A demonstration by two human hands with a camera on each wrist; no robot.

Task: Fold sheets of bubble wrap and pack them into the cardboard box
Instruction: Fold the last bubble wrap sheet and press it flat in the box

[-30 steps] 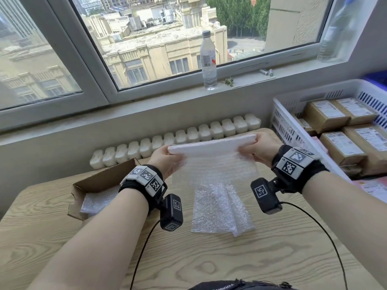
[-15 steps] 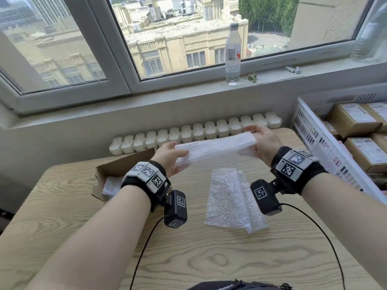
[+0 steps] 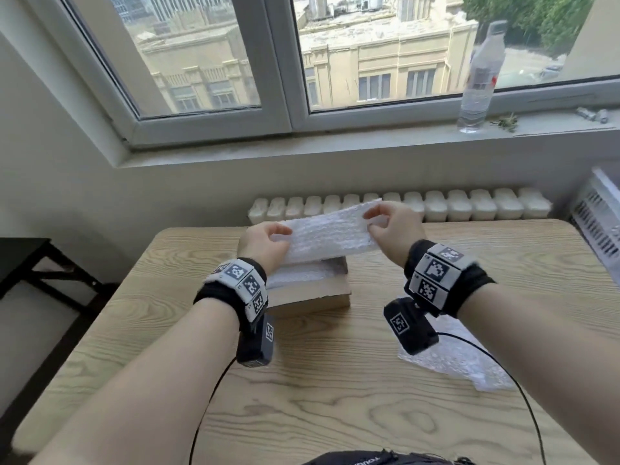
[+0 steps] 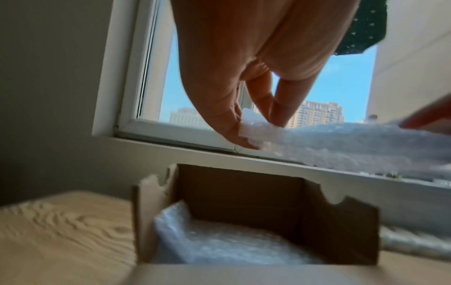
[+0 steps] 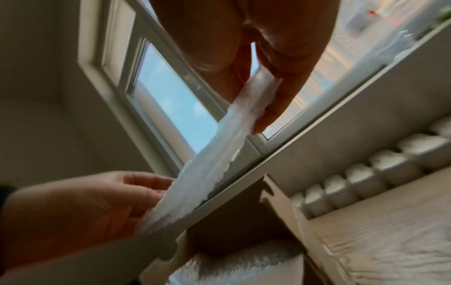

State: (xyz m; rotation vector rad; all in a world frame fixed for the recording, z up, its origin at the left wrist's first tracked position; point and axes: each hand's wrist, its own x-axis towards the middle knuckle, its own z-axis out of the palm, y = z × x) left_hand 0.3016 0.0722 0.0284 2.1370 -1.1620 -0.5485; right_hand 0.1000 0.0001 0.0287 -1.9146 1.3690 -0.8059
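Head view: both hands' fingers (image 3: 281, 229) pinch folded bubble wrap (image 3: 330, 234) above cardboard box (image 3: 312, 297).

Counted: two hands, left (image 3: 265, 241) and right (image 3: 394, 229). Three bubble wrap pieces: one folded sheet (image 3: 330, 234) held, one in box (image 3: 302, 273), one loose on worktop (image 3: 453, 360). One cardboard box (image 3: 312, 297). One water bottle (image 3: 478, 82).
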